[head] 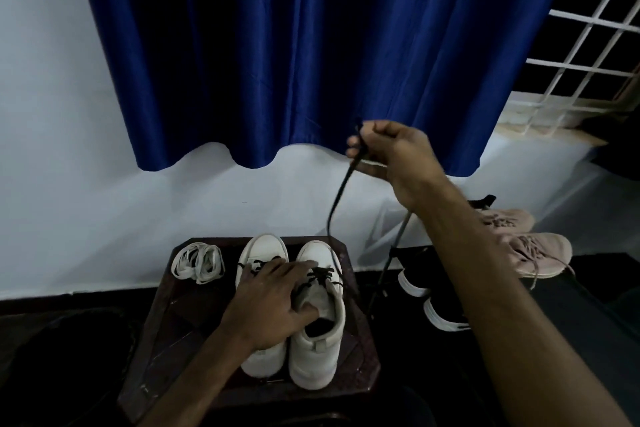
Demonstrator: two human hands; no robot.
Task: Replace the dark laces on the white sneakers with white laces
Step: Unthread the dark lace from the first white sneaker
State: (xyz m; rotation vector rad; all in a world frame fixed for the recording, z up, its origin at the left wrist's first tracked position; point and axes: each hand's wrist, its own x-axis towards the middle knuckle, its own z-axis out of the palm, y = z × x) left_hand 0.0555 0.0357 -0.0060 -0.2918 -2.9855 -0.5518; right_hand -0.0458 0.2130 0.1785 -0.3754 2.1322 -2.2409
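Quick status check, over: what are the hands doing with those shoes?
Right hand raised, pulling dark lace out of right sneaker. Left hand pinning sneakers down. White laces waiting on stool. Nothing obstructing.

Both forearms are bare right up to the bottom edge of the picture, no sleeves showing. The left hand (273, 302) and right hand (391, 156) are bare too: no gloves, rings, watch or wristband that I can see.
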